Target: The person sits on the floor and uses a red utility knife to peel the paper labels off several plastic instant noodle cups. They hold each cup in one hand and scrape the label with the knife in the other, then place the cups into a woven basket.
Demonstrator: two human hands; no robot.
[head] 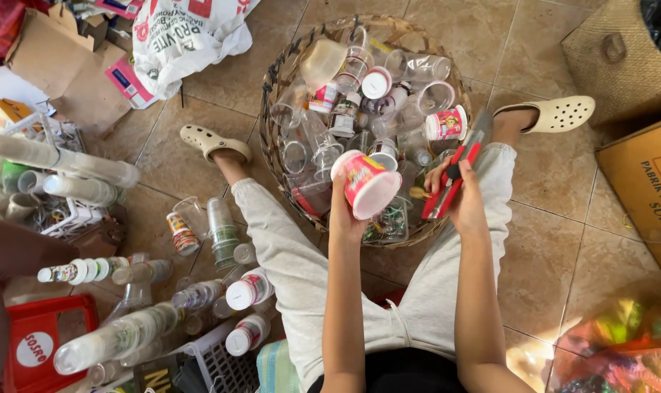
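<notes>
- The person sits on the tiled floor (548, 240) with legs in light grey trousers spread to either side of a round woven basket (279, 87).
- The left hand (345, 215) is wrapped around a pink-and-red printed plastic cup (367, 183), held tilted over the near part of the basket so its white bottom faces the camera.
- The right hand (463, 196) is closed on a red utility knife (455, 178), which slants up and away just to the right of the cup; whether the blade touches the cup I cannot tell.
- The basket is heaped with clear plastic cups and small labelled cups, among them a white one with a red print (447, 124) near the right rim.
- Cream clogs are on both feet, one left of the basket (212, 142) and one right of it (556, 113).
- On the floor at the left lie long stacks of clear cups (90, 166) and several small bottles with white caps (247, 291).
- A red crate (43, 331) sits at the lower left.
- A brown cardboard box (647, 196) stands at the right edge, well apart from the hands.
</notes>
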